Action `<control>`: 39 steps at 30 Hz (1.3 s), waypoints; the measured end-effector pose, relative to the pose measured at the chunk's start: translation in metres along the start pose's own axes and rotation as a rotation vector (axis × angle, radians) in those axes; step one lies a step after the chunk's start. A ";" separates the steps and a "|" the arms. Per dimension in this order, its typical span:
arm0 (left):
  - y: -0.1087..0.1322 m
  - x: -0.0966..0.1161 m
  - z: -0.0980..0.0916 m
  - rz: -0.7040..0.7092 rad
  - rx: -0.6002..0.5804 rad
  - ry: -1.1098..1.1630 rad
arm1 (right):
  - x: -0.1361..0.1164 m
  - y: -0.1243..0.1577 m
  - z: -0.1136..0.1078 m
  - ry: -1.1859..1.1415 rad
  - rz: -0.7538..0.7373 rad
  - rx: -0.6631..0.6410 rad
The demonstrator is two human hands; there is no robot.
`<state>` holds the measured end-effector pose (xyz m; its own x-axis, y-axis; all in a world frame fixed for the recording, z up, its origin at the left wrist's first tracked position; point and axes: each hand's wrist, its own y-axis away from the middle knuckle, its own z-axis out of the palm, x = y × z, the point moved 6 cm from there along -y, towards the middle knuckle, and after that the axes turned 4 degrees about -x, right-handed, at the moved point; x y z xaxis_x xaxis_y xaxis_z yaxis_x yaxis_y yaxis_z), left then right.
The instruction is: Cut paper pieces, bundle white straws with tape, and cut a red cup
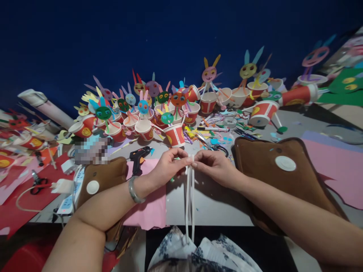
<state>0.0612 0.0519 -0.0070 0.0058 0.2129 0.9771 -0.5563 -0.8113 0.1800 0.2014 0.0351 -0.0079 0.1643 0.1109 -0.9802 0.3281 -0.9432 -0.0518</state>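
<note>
Strips [187, 204], long, thin and white, hang down from the fingertips of both hands in the head view. Their top end sits right between the two hands. The left hand [174, 164] pinches it from one side with the thumb and a finger. The right hand [212, 166] pinches it from the other side the same way, so the fingertips of both hands almost meet. Below the fingers, the long parts drop past the edge of the gray table [211, 207] toward the person's flowery clothes [170, 249].

A round bracelet [133, 190] is on the left wrist. Pink paper [153, 211] lies under the left forearm, and a black glue gun [138, 158] lies near the left hand. The right forearm goes over a big brown pillow [272, 196] with a white round cap. Scissors [221, 149] with dark handles lie just past the right hand.

Farther back, a red and white cup [175, 136] stands upside down with a green face on top. Lots of other cups with bunny faces crowd behind it, in front of a dark blue wall [181, 37].
</note>
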 end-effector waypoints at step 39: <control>-0.016 -0.002 -0.019 0.064 0.100 0.233 | 0.012 0.000 0.027 -0.010 0.127 -0.331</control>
<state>0.0546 0.0746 -0.0142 -0.2246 0.2691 0.9366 -0.4642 -0.8746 0.1400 0.1779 0.0278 -0.0248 0.2146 -0.0050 -0.9767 0.5897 -0.7965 0.1336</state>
